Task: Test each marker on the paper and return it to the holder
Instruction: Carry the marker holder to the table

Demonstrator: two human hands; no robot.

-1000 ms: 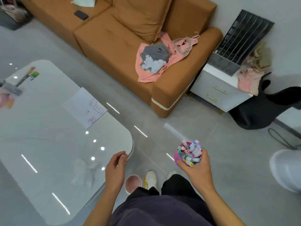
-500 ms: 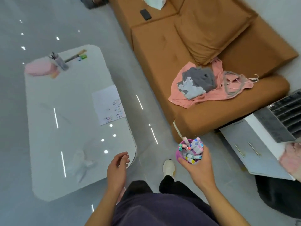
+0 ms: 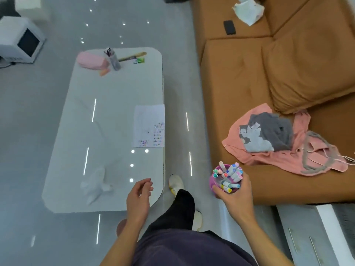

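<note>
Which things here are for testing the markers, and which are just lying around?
For the job:
- markers in the purple holder, held by the right hand
- paper on the table

Just lying about:
- pink pencil case
- pen cup
- crumpled tissue
- pink clothes on the sofa

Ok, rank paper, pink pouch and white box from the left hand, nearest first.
1. Paper, on the table's right edge, ahead of the left hand.
2. Pink pouch, at the table's far end.
3. White box, floor beyond, far left.
</note>
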